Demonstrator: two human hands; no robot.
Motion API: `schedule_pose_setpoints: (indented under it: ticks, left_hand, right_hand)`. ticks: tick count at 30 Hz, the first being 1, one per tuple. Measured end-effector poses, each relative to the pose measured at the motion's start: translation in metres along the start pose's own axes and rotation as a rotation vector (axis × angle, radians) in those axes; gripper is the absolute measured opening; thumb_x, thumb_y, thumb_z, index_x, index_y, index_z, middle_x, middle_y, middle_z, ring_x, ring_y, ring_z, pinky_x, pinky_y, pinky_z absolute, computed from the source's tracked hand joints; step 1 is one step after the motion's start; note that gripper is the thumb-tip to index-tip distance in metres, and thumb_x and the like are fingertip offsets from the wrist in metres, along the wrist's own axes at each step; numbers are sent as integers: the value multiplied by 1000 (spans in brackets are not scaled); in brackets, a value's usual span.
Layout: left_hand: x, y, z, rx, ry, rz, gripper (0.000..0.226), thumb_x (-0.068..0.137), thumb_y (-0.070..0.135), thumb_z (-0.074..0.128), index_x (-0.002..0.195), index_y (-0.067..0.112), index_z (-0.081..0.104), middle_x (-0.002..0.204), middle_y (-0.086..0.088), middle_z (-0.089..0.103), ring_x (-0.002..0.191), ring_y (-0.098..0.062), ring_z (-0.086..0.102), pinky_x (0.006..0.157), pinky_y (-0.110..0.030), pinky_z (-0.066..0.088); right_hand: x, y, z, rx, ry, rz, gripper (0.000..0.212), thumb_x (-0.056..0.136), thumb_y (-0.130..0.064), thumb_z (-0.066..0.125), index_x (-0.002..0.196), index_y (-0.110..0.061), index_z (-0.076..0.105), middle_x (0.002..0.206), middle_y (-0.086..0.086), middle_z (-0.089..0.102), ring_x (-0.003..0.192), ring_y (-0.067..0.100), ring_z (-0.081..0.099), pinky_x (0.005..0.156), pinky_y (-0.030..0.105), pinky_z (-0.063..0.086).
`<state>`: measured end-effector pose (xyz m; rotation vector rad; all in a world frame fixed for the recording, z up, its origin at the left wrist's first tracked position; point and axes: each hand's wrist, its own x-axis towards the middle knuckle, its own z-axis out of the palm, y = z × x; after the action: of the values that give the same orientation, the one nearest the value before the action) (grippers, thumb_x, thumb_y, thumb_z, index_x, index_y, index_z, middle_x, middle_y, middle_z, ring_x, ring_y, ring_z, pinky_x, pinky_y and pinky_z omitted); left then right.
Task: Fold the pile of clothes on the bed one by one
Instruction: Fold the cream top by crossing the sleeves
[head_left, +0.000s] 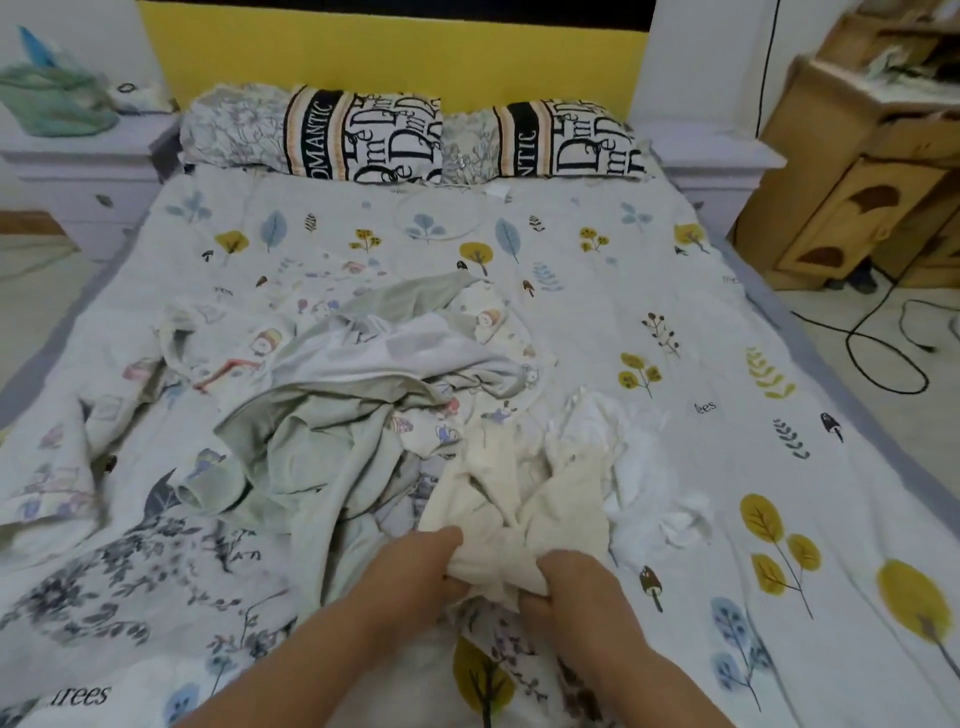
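Note:
A loose pile of clothes lies in the middle of the bed (597, 270). It holds a pale green garment (332, 447), a white-grey piece (415, 348), a cartoon-print garment (234, 358) and a white crumpled piece (649, 467). At the pile's near edge is a cream garment (524, 499), bunched up. My left hand (415, 571) grips its near left edge. My right hand (576, 587) grips its near right edge. Both hands sit close together, with the cream cloth gathered between them.
Two patterned pillows (363, 135) lie against the yellow headboard. A pale nightstand (78, 171) with a green cloth stands at the left. Wooden furniture (857, 171) and black cables (883, 353) on the floor are at the right. A floral-print cloth (130, 571) lies at the near left.

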<state>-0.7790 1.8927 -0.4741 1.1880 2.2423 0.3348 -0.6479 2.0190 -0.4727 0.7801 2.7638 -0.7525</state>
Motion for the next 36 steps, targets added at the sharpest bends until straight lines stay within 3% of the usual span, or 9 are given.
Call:
schedule_pose_setpoints:
  ticks: [3,7,12,15,18,21,25,33,36]
  left_hand:
    - [-26,18,-39,-142,169,22,14,83,33,51,77,23,44,73,10,52,65,0,47,57,-17,34]
    - [-62,55,-105,-338,394,121,32,84,15,62,68,34,43,63,19,57,63,11,51,54,-13,35]
    - [-117,115,-195,-480,583,207,20,85,11,58,71,23,51,60,10,52,53,2,44,51,-15,33]
    - [-159,151,-242,-543,633,256,12,87,10,56,80,19,57,71,3,60,62,-10,52,58,-26,40]
    - [-205,177,-276,-445,703,316,17,88,9,56,83,25,61,75,7,61,65,-10,52,57,-25,38]
    - [-247,185,-308,-153,816,298,18,90,13,52,92,27,64,81,9,63,73,-12,54,65,-31,42]
    - [-298,188,-350,194,861,181,20,87,4,43,79,10,61,73,-5,57,79,-27,53,60,-34,37]
    - [-372,206,-408,-142,1144,71,27,90,3,38,87,14,63,82,-4,56,81,-19,48,57,-23,36]
    - [-391,206,-411,-170,1206,79,29,88,3,39,94,6,67,85,-10,59,81,-22,50,66,-28,34]
  right_hand:
    - [-23,-16,-36,198,81,46,19,88,-27,54,72,-19,56,74,-5,58,70,8,53,61,21,40]
    - [-54,-42,-89,412,288,56,27,84,-23,64,62,-25,49,57,-9,50,56,3,44,51,18,32]
    - [-100,-79,-167,410,467,-2,24,83,-13,61,75,-32,49,67,-10,56,63,4,51,54,15,35]
    - [-130,-97,-208,283,468,15,29,80,-4,55,61,-24,47,59,-6,50,60,14,47,51,22,30]
    - [-163,-114,-241,202,484,68,35,86,-9,52,56,-16,37,56,0,42,55,15,37,51,31,23]
    - [-198,-130,-282,242,569,46,26,88,-3,46,64,-10,51,63,7,48,58,17,39,52,31,23]
    - [-253,-169,-339,352,702,-80,22,90,-2,43,75,-5,58,69,11,53,63,17,42,56,31,26]
    - [-331,-234,-386,-135,471,-128,24,74,-38,75,68,-25,56,75,2,63,72,18,59,62,30,45]
    - [-347,-241,-394,-147,421,-44,32,70,-42,78,73,-12,64,69,6,62,63,19,56,58,31,44]
